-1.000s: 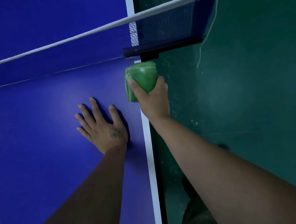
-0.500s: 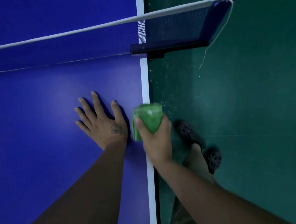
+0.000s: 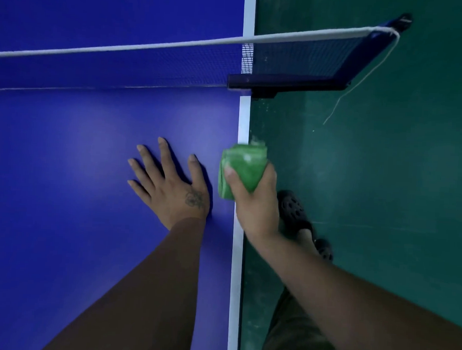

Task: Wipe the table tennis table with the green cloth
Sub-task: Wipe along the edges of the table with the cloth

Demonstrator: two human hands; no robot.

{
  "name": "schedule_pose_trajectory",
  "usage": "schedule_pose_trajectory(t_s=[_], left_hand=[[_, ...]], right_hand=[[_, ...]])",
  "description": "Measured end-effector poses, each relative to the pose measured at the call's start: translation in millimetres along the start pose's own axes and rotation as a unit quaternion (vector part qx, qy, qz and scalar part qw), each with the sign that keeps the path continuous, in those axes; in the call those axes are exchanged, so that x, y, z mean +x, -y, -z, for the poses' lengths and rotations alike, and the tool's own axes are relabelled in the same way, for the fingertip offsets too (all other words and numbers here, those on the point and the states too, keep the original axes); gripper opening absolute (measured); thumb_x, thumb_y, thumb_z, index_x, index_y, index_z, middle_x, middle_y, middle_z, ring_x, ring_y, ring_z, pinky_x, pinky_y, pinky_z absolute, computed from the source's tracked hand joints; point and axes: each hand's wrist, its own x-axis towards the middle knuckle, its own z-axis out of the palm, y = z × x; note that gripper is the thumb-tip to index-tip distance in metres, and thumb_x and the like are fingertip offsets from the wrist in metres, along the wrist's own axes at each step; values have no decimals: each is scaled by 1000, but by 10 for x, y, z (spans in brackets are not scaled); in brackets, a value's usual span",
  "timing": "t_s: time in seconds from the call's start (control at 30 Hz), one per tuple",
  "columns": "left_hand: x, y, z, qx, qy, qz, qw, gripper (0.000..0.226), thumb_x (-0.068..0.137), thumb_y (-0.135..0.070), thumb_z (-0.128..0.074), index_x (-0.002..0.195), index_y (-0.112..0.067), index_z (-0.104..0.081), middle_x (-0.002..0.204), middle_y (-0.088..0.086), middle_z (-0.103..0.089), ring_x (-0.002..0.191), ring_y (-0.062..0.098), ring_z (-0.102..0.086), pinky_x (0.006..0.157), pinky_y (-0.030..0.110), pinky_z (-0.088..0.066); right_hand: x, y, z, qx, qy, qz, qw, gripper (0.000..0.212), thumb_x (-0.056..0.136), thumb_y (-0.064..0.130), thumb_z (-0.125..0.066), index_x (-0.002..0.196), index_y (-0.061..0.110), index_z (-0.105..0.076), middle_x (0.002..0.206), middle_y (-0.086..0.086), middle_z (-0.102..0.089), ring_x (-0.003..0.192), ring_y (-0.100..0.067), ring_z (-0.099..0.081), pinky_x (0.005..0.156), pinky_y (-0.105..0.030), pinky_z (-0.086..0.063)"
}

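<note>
The blue table tennis table (image 3: 65,144) fills the left of the view, with a white side line (image 3: 244,116) along its right edge. My right hand (image 3: 258,203) grips a folded green cloth (image 3: 242,170) against that edge, thumb on top. My left hand (image 3: 173,182) rests flat on the blue surface just left of the cloth, fingers spread.
The net (image 3: 150,63) with its white top band crosses the table ahead; its dark clamp post (image 3: 291,83) sticks out past the edge, a white cord (image 3: 363,77) hanging from it. Green floor (image 3: 384,183) lies to the right, with my dark shoes (image 3: 295,210) below.
My right hand drew the green cloth back along the table's edge from the net clamp toward me and now holds it beside my left hand, which stayed flat on the table.
</note>
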Motion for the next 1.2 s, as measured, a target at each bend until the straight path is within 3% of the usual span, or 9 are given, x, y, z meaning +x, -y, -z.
schedule_pose_trajectory(t_s=[0.17,0.4,0.67,0.8,0.9,1.03,1.2], left_hand=[[-3,2,-8,0,-6,-5,1000,72,106,-65,-40,171,-35,-30,181,4,-19,167,32,-13,134,59,-8],[-4,3,-19,0,-8,-6,1000,72,106,-66,-38,170,-35,-31,180,4,-20,167,32,-13,134,59,-8],[-4,-32,55,-14,-18,0,1000,71,105,-64,-43,169,-33,-37,179,4,-24,167,31,-15,134,58,-10],[-34,-44,84,-24,-7,3,1000,71,105,-65,-44,169,-33,-37,180,3,-23,168,29,-13,134,57,-9],[-50,-60,146,-28,5,9,1000,71,106,-65,-44,169,-33,-36,180,3,-21,168,28,-12,135,56,-7],[-46,-128,257,-25,39,19,999,72,107,-64,-41,170,-31,-33,181,4,-18,168,29,-10,135,54,-4],[-41,-204,466,-108,103,43,988,76,102,-63,-51,168,-27,-40,180,7,-19,168,31,-9,135,55,-5]], right_hand=[[-282,-149,38,42,19,-32,998,82,79,74,-75,145,29,-55,134,7,-64,125,-13,-65,108,-49,-55],[497,338,-44,41,23,16,999,74,88,51,-87,149,25,-53,137,7,-57,126,-15,-61,111,-44,-53],[538,311,265,-56,55,46,996,48,95,63,-74,125,29,-57,118,6,-69,106,-17,-68,91,-42,-57],[467,226,667,-91,107,38,989,36,93,62,-76,117,43,-58,105,22,-72,93,10,-67,72,-21,-51],[418,227,1021,-137,114,23,984,42,87,68,-78,114,41,-60,100,21,-72,88,6,-68,71,-24,-53],[360,431,1518,-163,120,11,979,70,68,86,-68,121,42,-62,103,24,-72,95,6,-68,76,-26,-55],[373,798,2210,-192,135,5,972,64,72,83,-74,121,44,-63,107,23,-74,97,5,-69,79,-24,-56]])
